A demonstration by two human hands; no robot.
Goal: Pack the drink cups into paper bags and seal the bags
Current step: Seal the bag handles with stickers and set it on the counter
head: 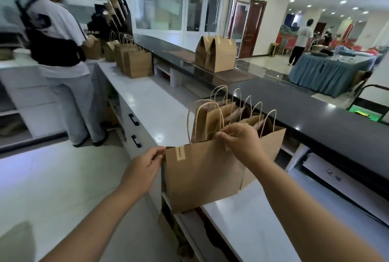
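Note:
A brown paper bag point(202, 175) with its top folded over stands at the front edge of the white counter point(151, 101). A strip of tape point(180, 153) sits on its upper left. My left hand point(145, 167) pinches the bag's top left corner. My right hand point(242, 141) pinches the folded top edge near the right side. Behind it stand several open handled paper bags point(223, 118). No drink cups are visible; the bags' contents are hidden.
A person in a white shirt point(56, 51) works at the counter's far left beside more handled bags point(134, 61). Two sealed bags point(216, 53) sit on the raised black ledge point(315, 118). Stacked paper cups point(117, 9) stand behind. Drawers point(134, 129) lie below the counter.

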